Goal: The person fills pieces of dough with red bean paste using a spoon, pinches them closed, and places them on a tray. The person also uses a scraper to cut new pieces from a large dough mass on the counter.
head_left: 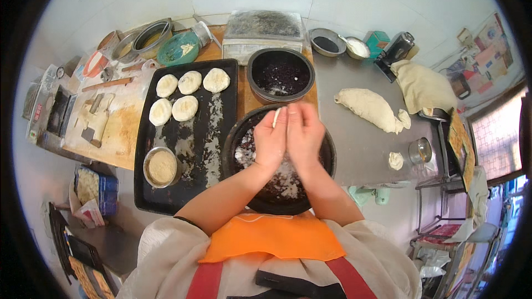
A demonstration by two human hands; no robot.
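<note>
1. Left hand (270,145): fingertips pinching a pale dough piece (276,117), only a sliver showing. Right hand (303,135): pressed against the left, fingers bunched; can't tell how much of the piece it grips.
2. Both hands are above the wide round pan (331,160), toward its far rim. Pan carries dark crumbly stuff with white powder or clumps; can't identify which.
3. Done, as far as I can judge: five flat rounds (184,108) on the black tray (227,112), three along its far edge, two just nearer, toward the left edge. They look shaped, all apart.
4. In work: the pinched piece. Reads as mid-shaping, maybe being closed up; the hands hide most of it.
5. Left, my read: long dough roll (366,108) on the steel surface (360,152), uncut apart from a knobby end, lying toward the far half. Small dough lump (395,160) nearer the surface's near edge, beside a metal cup (420,150).
6. Also there: bowl of tan powder (162,167) at the tray's near-left part; dark pot (266,93) just beyond the pan, dark purple contents.
7. Overall: early to middle of the batch, a guess; total count isn't shown.
</note>
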